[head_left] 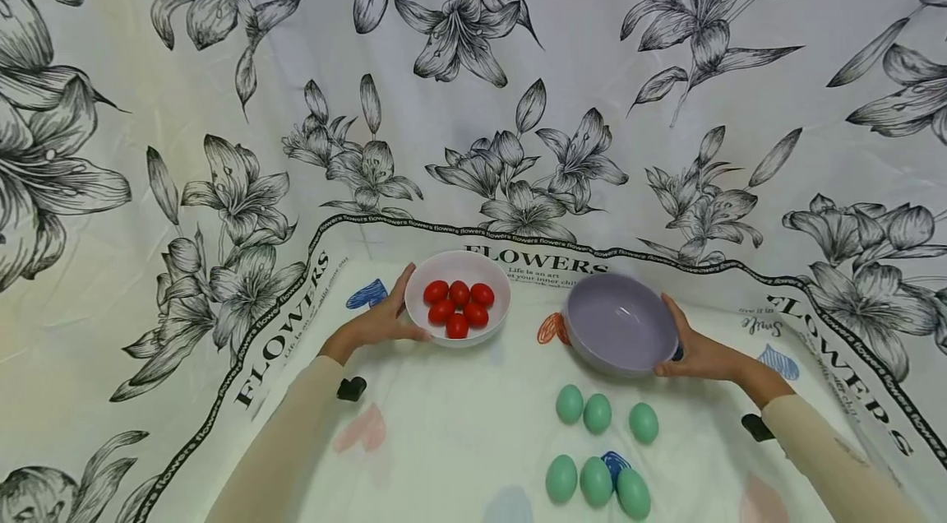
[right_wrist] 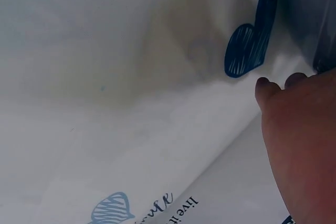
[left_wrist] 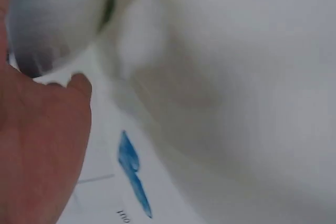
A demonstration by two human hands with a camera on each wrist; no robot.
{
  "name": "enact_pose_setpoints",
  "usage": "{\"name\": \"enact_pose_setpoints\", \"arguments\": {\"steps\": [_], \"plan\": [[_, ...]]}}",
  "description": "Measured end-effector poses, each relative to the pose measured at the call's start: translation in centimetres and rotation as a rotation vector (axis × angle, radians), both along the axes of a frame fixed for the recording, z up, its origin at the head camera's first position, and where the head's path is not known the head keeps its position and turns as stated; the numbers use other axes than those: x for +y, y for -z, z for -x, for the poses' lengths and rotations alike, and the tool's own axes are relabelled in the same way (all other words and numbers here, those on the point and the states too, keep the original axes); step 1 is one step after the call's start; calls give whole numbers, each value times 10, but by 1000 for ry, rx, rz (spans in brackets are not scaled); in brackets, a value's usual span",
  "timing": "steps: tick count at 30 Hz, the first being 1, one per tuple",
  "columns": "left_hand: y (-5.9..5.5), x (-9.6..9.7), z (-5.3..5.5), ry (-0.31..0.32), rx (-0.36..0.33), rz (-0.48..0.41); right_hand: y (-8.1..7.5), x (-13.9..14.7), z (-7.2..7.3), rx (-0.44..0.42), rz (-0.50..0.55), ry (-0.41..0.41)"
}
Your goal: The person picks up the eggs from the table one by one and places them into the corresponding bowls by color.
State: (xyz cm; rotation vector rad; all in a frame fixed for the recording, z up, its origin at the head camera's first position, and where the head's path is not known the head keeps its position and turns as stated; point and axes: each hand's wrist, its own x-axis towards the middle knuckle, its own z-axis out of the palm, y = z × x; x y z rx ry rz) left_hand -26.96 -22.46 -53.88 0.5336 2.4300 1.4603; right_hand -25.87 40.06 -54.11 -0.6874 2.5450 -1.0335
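Note:
My left hand (head_left: pixel 382 315) holds the left side of a white bowl (head_left: pixel 497 321), thumb near its front and fingers round toward its back. Several small red tomatoes (head_left: pixel 459 293) lie inside that bowl. At the right, a purple-grey bowl (head_left: pixel 617 326) has my right hand (head_left: pixel 695 346) holding its right side; nothing shows inside it. The left wrist view catches the outer wall of the white bowl (left_wrist: pixel 55 22) beside the hand. In the right wrist view the purple-grey bowl (right_wrist: pixel 307 11) is dark and cut off, and some fingertips are hidden.
Several green eggs lie in two loose rows in front of the purple-grey bowl, a back egg (head_left: pixel 598 413) and a front egg (head_left: pixel 595 481) among them. A white cloth (head_left: pixel 444 432) with printed hearts covers the table. Behind it hangs a flowered curtain (head_left: pixel 577 54).

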Motion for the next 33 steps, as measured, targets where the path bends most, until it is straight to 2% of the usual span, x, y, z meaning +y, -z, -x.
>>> {"name": "enact_pose_setpoints", "arguments": {"steps": [4,6,7,9,12,14,17,18,21,27,33], "plan": [[-17,14,-21,-113,205,110,-5,-1,-1,-39,-29,47],[-31,29,-38,-145,323,116,-8,-3,1,-57,-35,52],[-38,39,-47,-141,370,103,-10,-3,2,-65,-33,54],[-50,65,-67,-92,424,42,-14,-3,3,-73,-38,64],[-59,106,-97,47,425,-97,-18,-2,3,-91,-38,77],[-56,131,-117,141,394,-178,-18,-3,3,-103,-48,84],[-44,162,-144,264,347,-225,-15,-4,2,-113,-56,81],[-39,170,-151,297,336,-221,-14,-5,2,-119,-57,80],[-28,191,-166,367,326,-198,-15,-6,3,-120,-66,72],[-7,219,-178,392,276,-142,-19,-5,3,-137,-57,89],[10,225,-188,382,190,-29,-18,-6,1,-145,-57,85]]}}
